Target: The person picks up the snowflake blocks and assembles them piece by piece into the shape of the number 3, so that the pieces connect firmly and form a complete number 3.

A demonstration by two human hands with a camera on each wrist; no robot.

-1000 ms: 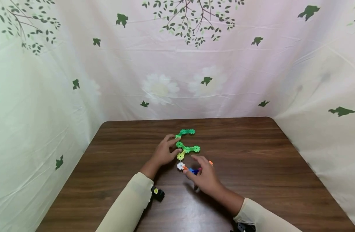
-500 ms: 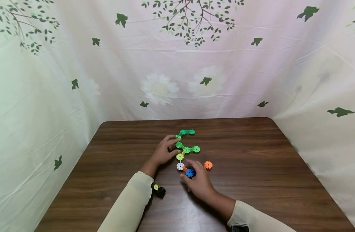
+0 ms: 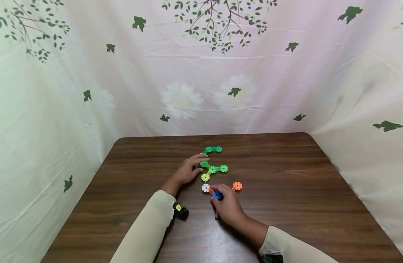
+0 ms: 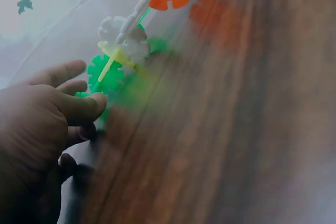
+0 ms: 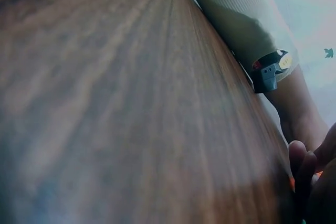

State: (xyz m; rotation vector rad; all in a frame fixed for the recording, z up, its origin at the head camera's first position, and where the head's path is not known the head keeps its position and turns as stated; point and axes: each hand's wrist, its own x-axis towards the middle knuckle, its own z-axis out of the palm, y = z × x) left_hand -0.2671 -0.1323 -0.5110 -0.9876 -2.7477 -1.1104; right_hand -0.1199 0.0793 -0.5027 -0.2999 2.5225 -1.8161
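Observation:
On the brown table lies a winding chain of interlocking flower-shaped plastic discs, green at the far end. A yellow disc (image 3: pixel 205 177), a white disc (image 3: pixel 205 188) and a blue disc (image 3: pixel 217 195) come nearer the person. My left hand (image 3: pixel 187 170) rests at the chain's left side, its fingers reaching over the green discs (image 3: pixel 213 169). In the left wrist view its thumb is by a green disc (image 4: pixel 106 73), fingers loosely extended. My right hand (image 3: pixel 229 206) pinches the blue disc between thumb and index finger, hiding part of the chain. An orange disc (image 3: pixel 237 186) shows beyond its knuckles.
The wooden table (image 3: pixel 287 190) extends around the chain on all sides. A pale printed cloth (image 3: pixel 201 73) hangs behind it and at both sides. A black wrist camera (image 3: pixel 181 212) sits on the left sleeve.
My right hand has shifted left and slightly down along the chain, and its thumb and index finger have closed on the blue disc. My left hand stays almost in place.

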